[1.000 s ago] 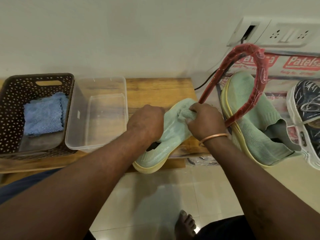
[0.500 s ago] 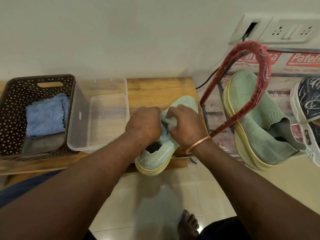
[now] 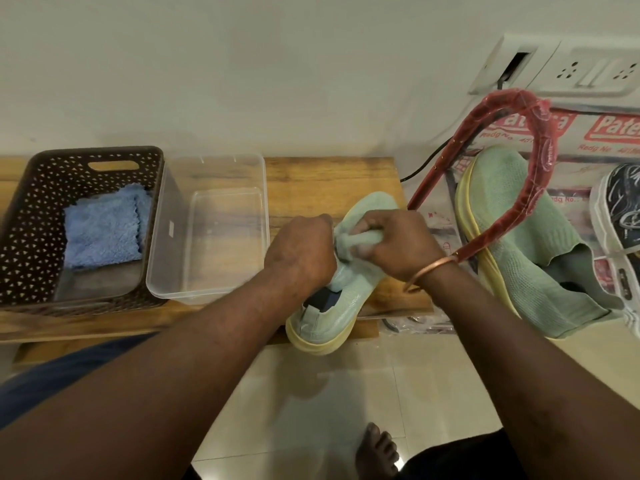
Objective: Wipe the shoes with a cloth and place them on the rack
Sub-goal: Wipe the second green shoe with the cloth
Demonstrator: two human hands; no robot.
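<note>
Right hand [image 3: 398, 247]: fingers are curling tightly round a bunched pale cloth [image 3: 356, 241] and pressing it onto the top of the shoe, at mid-upper. A copper bangle [image 3: 429, 271] is sitting on that wrist.

Left hand [image 3: 301, 252]: it is gripping the pale green shoe [image 3: 332, 313] from the left, fingers curled over the upper just ahead of the collar opening. The knuckles of the two hands are nearly meeting over the cloth.

Shoe position: it is lying sole-down on the wooden bench [image 3: 311, 181], toe pointing toward the wall and slightly right, with the yellowish heel overhanging the bench's front edge.

Left of the hands, a clear plastic container [image 3: 214, 159] is sitting on the bench, and just beside it a brown perforated basket [image 3: 34, 209] is holding a folded blue cloth [image 3: 104, 230].

Right of the bench, a second green shoe [image 3: 519, 244] is leaning inside the red rack frame [image 3: 533, 174], sole facing left. A dark patterned shoe [image 3: 620, 199] is showing at the right edge, partly cut off.

A white socket panel [image 3: 571, 71] is sitting on the wall above the rack. A bare foot [image 3: 379, 452] is resting on the tiled floor [image 3: 346, 393] below.
</note>
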